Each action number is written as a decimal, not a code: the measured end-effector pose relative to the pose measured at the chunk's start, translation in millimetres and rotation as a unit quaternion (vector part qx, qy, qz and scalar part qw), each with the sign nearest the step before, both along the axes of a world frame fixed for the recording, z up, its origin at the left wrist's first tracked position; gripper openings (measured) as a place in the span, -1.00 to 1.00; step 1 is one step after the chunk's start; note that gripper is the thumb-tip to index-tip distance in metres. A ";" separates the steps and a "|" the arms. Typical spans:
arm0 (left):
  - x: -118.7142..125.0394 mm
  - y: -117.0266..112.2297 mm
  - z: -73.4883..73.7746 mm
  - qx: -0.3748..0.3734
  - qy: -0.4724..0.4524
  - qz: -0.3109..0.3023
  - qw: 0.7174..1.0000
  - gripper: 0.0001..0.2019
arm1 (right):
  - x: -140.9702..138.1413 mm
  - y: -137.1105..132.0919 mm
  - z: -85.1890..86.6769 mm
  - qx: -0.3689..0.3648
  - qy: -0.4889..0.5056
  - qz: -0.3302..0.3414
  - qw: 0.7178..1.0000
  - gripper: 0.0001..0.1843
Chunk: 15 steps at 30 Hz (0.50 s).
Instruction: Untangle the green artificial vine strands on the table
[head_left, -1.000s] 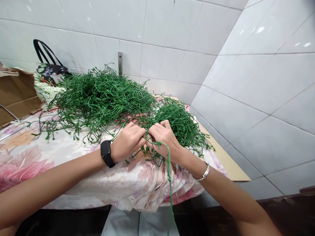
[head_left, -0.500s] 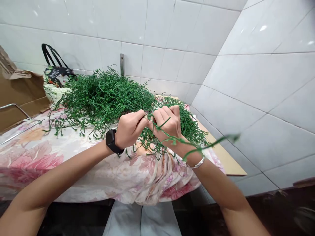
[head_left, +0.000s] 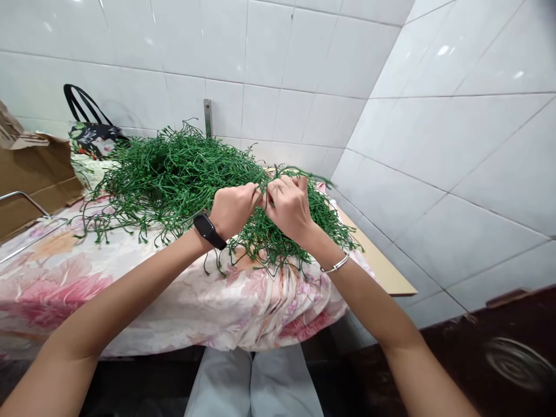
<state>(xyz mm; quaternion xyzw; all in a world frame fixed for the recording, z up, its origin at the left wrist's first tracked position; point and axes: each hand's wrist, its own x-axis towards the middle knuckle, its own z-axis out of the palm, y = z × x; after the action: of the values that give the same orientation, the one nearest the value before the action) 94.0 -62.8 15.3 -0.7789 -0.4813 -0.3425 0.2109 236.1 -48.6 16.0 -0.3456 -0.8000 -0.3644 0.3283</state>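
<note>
A big heap of thin green plastic vine strands (head_left: 174, 174) lies on a table under a pink flowered cloth (head_left: 143, 289). A smaller clump of strands (head_left: 299, 231) sits at the table's right end. My left hand (head_left: 234, 208), with a black watch on the wrist, is closed in a pinch on a green strand above that clump. Fingertip to fingertip with it, my right hand (head_left: 289, 205), a silver bangle on its wrist, is closed on the same strand.
A brown cardboard box (head_left: 35, 174) and a metal rail (head_left: 26, 200) stand at the left. A black-handled patterned bag (head_left: 89, 133) leans on the tiled back wall. A tiled side wall runs close along the right. A bare wooden table edge (head_left: 382, 269) shows beside the cloth.
Both hands rose from the table's front edge to above the small clump. The long strand that hung down, then swung out right, no longer trails from my right hand.
</note>
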 end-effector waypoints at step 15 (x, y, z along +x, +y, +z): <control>10.7 4.4 26.5 0.014 -0.015 -0.001 1.000 -0.68 | -3.9 6.2 24.6 -0.022 0.021 -0.017 0.999 -0.80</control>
<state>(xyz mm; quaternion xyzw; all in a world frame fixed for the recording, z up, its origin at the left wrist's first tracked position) 104.7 -58.4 41.9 -0.7712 -0.4786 -0.3611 0.2139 232.3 -42.5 40.5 -0.3735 -0.7949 -0.3449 0.3311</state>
